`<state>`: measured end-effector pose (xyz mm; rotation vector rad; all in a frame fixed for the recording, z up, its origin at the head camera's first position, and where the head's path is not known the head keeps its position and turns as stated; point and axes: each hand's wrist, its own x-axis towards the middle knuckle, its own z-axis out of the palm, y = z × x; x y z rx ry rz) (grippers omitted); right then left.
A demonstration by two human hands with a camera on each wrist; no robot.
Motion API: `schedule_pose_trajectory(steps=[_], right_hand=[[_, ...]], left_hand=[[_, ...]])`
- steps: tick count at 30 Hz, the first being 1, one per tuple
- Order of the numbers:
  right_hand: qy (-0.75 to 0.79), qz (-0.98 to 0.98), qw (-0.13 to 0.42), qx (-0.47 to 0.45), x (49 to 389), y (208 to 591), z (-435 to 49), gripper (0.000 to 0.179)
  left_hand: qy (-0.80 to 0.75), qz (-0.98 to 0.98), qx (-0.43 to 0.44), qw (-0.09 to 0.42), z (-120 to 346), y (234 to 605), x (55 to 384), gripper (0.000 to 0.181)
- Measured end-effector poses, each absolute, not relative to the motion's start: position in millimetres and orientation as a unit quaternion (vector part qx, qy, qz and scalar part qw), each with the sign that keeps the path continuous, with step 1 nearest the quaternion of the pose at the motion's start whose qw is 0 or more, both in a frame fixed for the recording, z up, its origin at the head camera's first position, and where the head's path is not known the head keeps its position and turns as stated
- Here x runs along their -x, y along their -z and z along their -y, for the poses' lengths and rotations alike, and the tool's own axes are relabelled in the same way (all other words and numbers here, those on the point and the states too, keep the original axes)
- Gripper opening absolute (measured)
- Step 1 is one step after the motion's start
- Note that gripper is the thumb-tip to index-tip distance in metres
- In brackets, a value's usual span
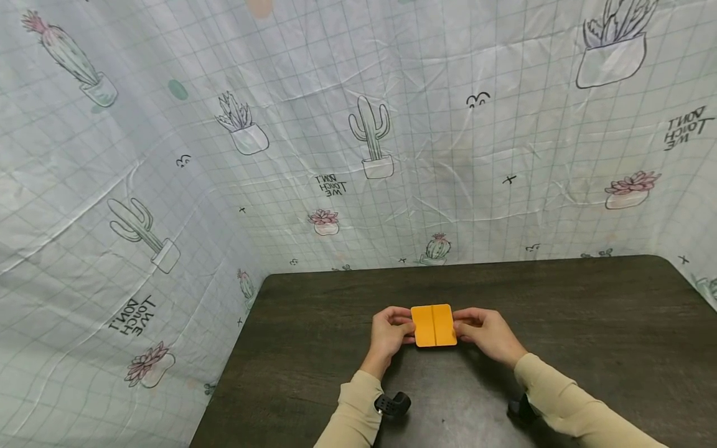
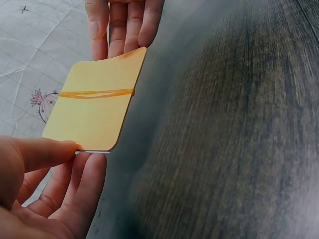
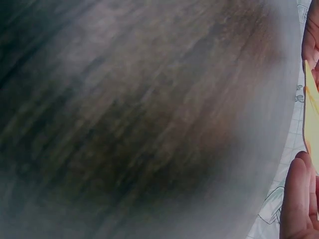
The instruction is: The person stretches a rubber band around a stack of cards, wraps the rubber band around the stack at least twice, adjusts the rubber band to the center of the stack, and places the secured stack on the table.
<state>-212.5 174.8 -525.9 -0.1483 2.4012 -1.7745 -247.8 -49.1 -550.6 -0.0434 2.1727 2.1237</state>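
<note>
Between both hands is a thin, square yellow-orange card with rounded corners. An orange rubber band runs across its middle, its two strands slightly parted in the left wrist view. My left hand pinches the left edge, thumb on the near face and fingers behind. At the opposite edge my right hand holds the card with thumb and fingers. The card is tilted up over the table, its face toward the head camera. In the right wrist view only a sliver of the card shows at the right border.
A dark wood-grain table lies beneath the hands. White cloth printed with cacti and grid lines hangs behind the table and along its sides. A black strap is worn on the left wrist, and another dark device on the right.
</note>
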Motion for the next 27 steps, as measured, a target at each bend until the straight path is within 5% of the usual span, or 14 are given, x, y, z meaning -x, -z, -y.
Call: schedule_pose_trajectory(steps=[27], right_hand=[[0.566, -0.819, 0.092, 0.026, 208.7, 535.2, -170.7, 0.043]], left_hand=[[-0.652, -0.755, 0.061, 0.035, 38.9, 557.8, 246.9, 0.022]])
